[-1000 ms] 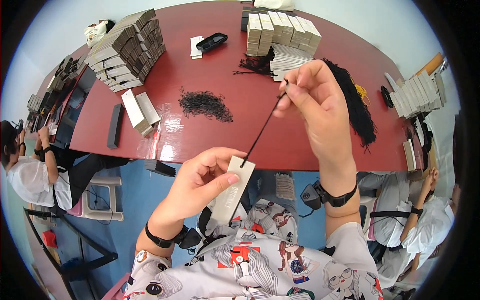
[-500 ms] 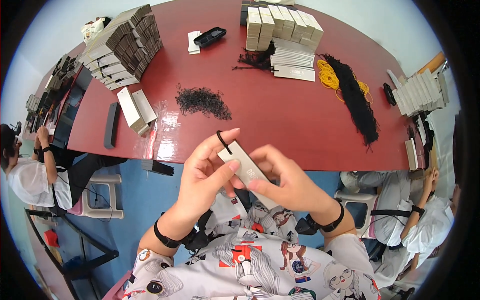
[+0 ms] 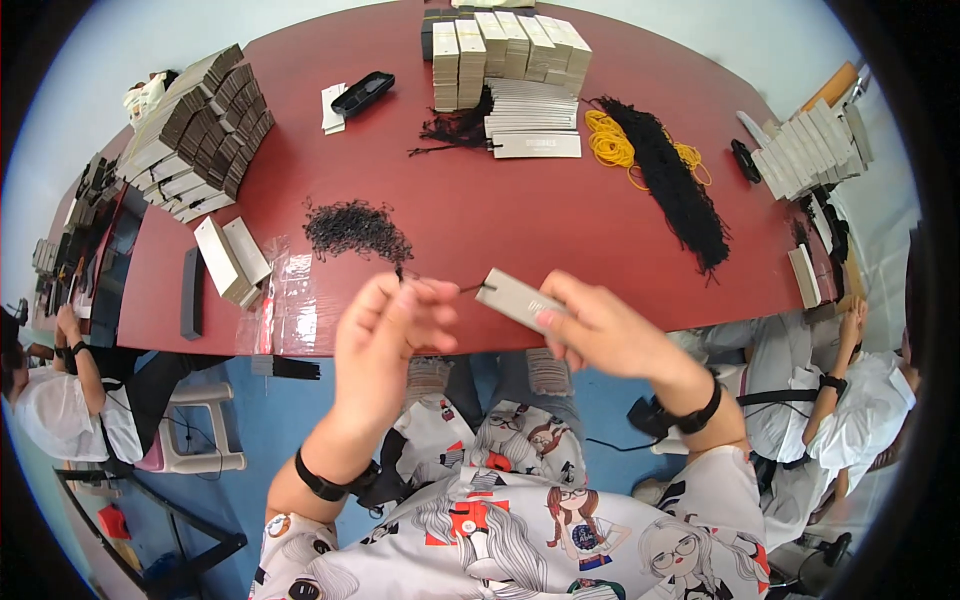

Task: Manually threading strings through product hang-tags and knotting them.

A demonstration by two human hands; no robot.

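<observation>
Over the table's front edge, my right hand pinches a grey rectangular hang tag between thumb and fingers. A thin black cord runs from the hole at the tag's left end to my left hand. The fingers of that hand are closed on the cord, and a dark bit of it sticks up above the fingertips. Just beyond my left hand lies a loose heap of small black loops.
Banded stacks of tags stand far left, white tag stacks at the back. A black cord bundle lies over yellow rubber bands. A black tray and dark bar rest leftward. People sit at both sides.
My hands have moved apart. The left has shifted off the tag to the left, drawing the cord out between them, while the right has moved right and up with the tag.
</observation>
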